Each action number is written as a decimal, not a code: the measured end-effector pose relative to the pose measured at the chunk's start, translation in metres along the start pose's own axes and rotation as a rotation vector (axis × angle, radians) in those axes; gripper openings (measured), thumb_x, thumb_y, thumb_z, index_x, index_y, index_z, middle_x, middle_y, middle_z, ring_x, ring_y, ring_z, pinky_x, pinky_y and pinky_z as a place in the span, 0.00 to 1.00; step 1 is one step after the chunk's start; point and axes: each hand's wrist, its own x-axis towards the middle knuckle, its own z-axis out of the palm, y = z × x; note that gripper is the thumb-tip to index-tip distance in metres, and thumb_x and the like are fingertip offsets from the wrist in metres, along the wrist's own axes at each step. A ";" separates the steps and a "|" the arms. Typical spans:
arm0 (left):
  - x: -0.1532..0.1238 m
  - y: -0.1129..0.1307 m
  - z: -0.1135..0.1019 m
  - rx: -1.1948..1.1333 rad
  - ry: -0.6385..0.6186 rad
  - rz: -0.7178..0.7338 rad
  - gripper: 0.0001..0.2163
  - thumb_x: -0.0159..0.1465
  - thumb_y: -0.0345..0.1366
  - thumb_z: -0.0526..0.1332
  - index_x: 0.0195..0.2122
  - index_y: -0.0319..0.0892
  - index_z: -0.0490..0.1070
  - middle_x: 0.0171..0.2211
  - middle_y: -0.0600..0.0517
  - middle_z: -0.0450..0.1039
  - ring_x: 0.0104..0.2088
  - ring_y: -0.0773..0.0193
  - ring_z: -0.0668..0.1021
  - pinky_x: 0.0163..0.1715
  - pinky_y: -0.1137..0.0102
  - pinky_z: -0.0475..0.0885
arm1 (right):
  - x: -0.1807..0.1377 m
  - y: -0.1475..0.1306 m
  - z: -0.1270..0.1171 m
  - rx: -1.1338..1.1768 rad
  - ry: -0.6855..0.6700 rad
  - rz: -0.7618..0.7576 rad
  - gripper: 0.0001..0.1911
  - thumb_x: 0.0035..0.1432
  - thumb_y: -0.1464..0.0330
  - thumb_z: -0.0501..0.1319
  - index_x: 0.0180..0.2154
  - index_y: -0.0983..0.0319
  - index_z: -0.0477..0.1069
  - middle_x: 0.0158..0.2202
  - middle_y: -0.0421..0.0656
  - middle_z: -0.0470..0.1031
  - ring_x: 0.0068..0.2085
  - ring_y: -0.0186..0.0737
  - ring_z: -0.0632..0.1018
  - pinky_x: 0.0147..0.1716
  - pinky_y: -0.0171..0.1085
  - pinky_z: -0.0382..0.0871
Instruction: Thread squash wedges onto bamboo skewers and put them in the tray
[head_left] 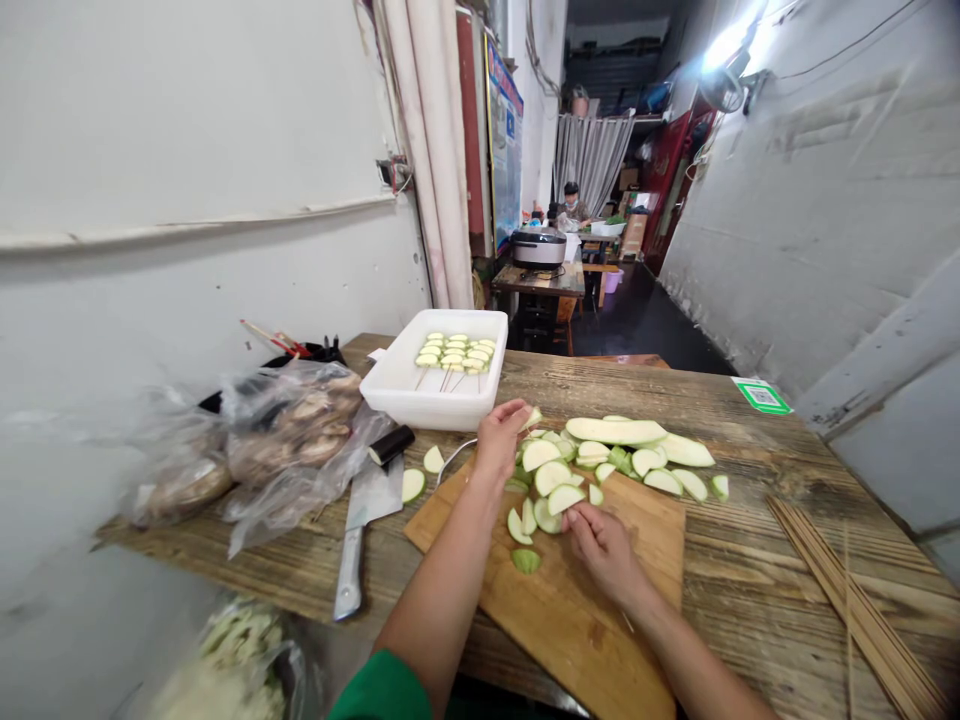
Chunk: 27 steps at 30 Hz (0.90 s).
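Pale green vegetable slices (555, 478) lie heaped on a wooden cutting board (570, 600) on a wooden table (750, 600). My left hand (501, 435) rests at the far left edge of the heap with fingers curled around a slice (533, 416). My right hand (600, 540) lies on the board at the near edge of the heap, its fingers pinched at a slice (564, 497). Longer vegetable pieces (616, 431) lie just beyond the board.
A white tray (405, 385) holds skewered slices (454, 353). A cleaver (363, 520) lies left of the board. Plastic bags of mushrooms (292, 430) sit at the left. Bamboo skewers (847, 600) lie at the right. A person sits far down the corridor.
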 end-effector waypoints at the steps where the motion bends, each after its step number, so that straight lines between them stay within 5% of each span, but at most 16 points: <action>1: 0.000 -0.001 0.001 -0.008 0.026 -0.034 0.11 0.47 0.30 0.68 0.31 0.35 0.70 0.30 0.47 0.76 0.28 0.67 0.77 0.34 0.71 0.71 | 0.000 0.000 0.000 -0.001 0.000 -0.002 0.17 0.62 0.61 0.46 0.26 0.62 0.62 0.16 0.34 0.55 0.19 0.31 0.58 0.19 0.30 0.51; 5: -0.002 -0.003 0.003 -0.061 0.006 -0.134 0.08 0.48 0.28 0.67 0.28 0.35 0.68 0.28 0.48 0.76 0.26 0.69 0.76 0.34 0.72 0.71 | 0.001 -0.002 0.000 -0.016 0.004 -0.002 0.16 0.62 0.62 0.47 0.26 0.62 0.63 0.16 0.34 0.55 0.19 0.31 0.58 0.19 0.30 0.50; 11: -0.007 -0.001 0.004 -0.264 -0.126 -0.242 0.05 0.57 0.31 0.60 0.34 0.38 0.67 0.37 0.45 0.75 0.38 0.60 0.78 0.39 0.67 0.72 | 0.000 0.002 0.001 0.035 0.012 0.002 0.16 0.62 0.62 0.47 0.27 0.63 0.63 0.16 0.33 0.54 0.18 0.30 0.58 0.18 0.30 0.50; 27: -0.015 -0.006 0.013 -0.199 -0.187 -0.019 0.11 0.62 0.38 0.53 0.41 0.38 0.68 0.43 0.44 0.72 0.40 0.58 0.77 0.44 0.59 0.71 | 0.002 -0.002 0.003 0.120 0.044 0.026 0.15 0.62 0.61 0.46 0.27 0.62 0.61 0.14 0.32 0.54 0.17 0.30 0.57 0.18 0.30 0.50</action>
